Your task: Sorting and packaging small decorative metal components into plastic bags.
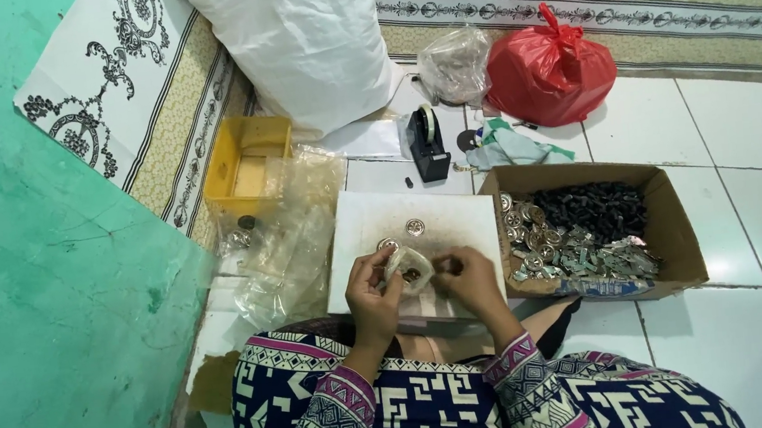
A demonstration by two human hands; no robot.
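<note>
Clear little bag (pixel 408 267) sat pinched between both hands, left hand (pixel 372 291) gripping its side, right hand (pixel 467 280) closed on its other edge, above the board (pixel 418 215).

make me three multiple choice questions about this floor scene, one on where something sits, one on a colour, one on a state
1. Where is the black tape dispenser?
A. inside the cardboard box
B. on the floor beyond the white board
C. in the yellow tray

2. What colour is the tied plastic bag by the mat?
A. red
B. blue
C. black

3. How is the small clear packet held?
A. lying loose on the board
B. in the left hand alone
C. between both hands

Answers: 1 B, it stands on the tiles past the white board, outside the cardboard box and the yellow tray. 2 A, it is plainly red. 3 C, the left hand and the right hand both grip it.
</note>
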